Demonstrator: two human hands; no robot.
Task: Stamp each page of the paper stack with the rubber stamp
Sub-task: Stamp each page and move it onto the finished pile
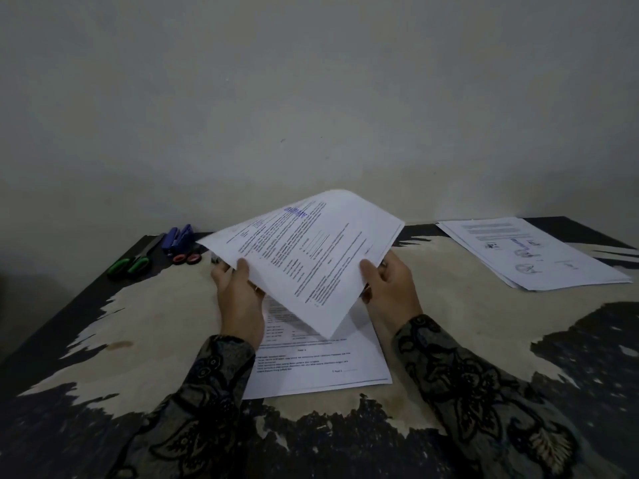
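The remaining stack (321, 371) lies flat on the desk (138, 340) just in front of you, long axis running away from you. Above it you hold a lifted sheet (311, 257) skewed, its near corner dipping towards the stack. Your left hand (238, 292) pinches its left edge and your right hand (390, 292) its right edge, each grip clamped on the paper. The finished pile (532, 254) sits far right, nearer your right hand, so the sheet probably travels that way. No stamp is identifiable among the items at far left.

bare tabletop (145, 326) at left, scissors (133, 262) and stapler (178, 239) far-left corner
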